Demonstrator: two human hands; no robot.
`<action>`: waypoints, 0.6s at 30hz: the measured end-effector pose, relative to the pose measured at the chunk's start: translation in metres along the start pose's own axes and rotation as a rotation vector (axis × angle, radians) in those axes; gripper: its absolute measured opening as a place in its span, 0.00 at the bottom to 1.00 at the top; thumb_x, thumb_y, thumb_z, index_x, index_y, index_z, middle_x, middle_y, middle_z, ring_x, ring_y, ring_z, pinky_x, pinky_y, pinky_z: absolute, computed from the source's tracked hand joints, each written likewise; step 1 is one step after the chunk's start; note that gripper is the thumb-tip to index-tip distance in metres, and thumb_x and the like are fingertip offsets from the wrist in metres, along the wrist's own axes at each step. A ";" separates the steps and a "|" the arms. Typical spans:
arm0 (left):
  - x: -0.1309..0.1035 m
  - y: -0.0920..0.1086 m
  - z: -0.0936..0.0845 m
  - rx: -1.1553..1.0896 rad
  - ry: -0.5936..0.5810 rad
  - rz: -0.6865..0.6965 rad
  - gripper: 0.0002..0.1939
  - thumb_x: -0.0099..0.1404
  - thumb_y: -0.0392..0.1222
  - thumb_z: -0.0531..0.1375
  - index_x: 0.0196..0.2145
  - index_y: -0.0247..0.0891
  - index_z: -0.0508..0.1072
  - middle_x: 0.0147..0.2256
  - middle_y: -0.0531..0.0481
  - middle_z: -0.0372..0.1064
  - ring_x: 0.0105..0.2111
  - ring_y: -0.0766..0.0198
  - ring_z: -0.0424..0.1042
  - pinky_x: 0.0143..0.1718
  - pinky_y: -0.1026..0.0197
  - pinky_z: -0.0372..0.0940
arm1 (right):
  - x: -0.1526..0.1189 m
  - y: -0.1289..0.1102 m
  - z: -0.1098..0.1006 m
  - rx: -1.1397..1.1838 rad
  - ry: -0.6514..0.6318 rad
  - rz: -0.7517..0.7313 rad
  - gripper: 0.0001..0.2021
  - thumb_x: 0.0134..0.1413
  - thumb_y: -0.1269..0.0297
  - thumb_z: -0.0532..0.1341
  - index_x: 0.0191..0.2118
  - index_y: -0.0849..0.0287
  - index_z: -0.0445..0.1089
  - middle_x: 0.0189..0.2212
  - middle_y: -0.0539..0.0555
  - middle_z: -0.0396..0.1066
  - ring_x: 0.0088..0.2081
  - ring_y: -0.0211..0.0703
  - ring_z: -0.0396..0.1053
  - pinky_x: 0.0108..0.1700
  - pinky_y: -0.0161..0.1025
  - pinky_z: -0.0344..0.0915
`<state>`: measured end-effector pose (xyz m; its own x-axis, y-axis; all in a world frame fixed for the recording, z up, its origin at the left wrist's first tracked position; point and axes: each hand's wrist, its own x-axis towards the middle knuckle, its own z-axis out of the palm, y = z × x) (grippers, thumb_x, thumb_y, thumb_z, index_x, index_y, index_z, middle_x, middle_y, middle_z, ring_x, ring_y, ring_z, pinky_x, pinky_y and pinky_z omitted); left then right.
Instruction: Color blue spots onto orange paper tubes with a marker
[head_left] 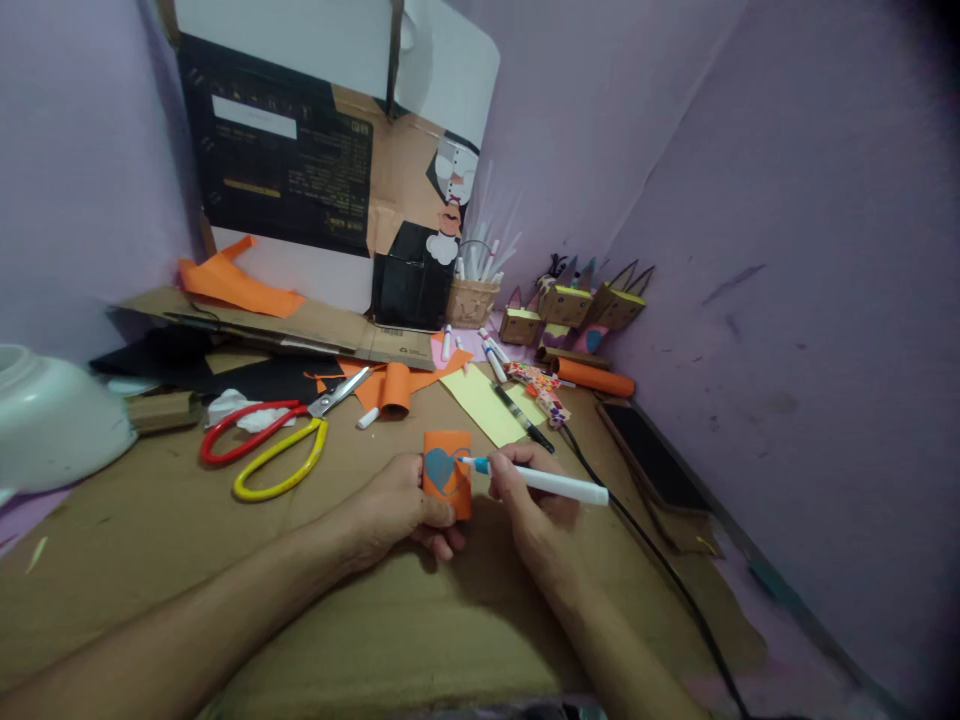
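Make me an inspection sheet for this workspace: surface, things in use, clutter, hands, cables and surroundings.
Surface: brown cardboard spread under the work.
Things in use: orange paper with a filled blue heart and an outline beside it; white marker, uncapped, tip at the outline.
Clutter: scissors, orange roll, yellow paper, black pen, phone.
Hands: left hand holds the orange paper; right hand grips the white marker.
Cables: one black cable, running past the right hand to the picture's bottom edge.
Surroundings: purple wall; large printed box and basket of markers at the back.
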<state>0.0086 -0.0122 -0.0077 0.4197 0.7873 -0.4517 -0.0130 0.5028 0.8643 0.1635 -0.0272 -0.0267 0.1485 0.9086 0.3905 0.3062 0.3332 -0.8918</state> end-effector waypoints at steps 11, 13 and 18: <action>0.000 -0.001 -0.001 0.033 -0.030 0.009 0.11 0.41 0.31 0.59 0.28 0.32 0.69 0.21 0.52 0.69 0.21 0.65 0.71 0.19 0.67 0.68 | 0.001 -0.001 0.002 0.044 -0.042 -0.032 0.09 0.56 0.59 0.60 0.30 0.58 0.70 0.20 0.47 0.68 0.21 0.35 0.65 0.22 0.30 0.59; 0.000 -0.001 -0.001 0.036 -0.024 0.009 0.11 0.41 0.31 0.59 0.28 0.32 0.69 0.21 0.52 0.68 0.21 0.65 0.72 0.19 0.66 0.68 | 0.001 -0.001 0.001 0.033 -0.045 -0.039 0.09 0.56 0.59 0.60 0.30 0.58 0.70 0.20 0.47 0.68 0.21 0.35 0.65 0.22 0.30 0.59; -0.001 0.001 0.000 0.040 -0.013 -0.002 0.12 0.41 0.30 0.59 0.28 0.32 0.69 0.21 0.53 0.68 0.21 0.64 0.72 0.19 0.66 0.68 | -0.001 -0.003 0.000 0.009 -0.058 -0.011 0.10 0.56 0.58 0.59 0.28 0.58 0.69 0.18 0.46 0.66 0.19 0.34 0.63 0.21 0.30 0.57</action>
<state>0.0084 -0.0123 -0.0070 0.4310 0.7817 -0.4507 0.0244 0.4892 0.8718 0.1624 -0.0287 -0.0244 0.0901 0.9179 0.3864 0.2987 0.3452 -0.8897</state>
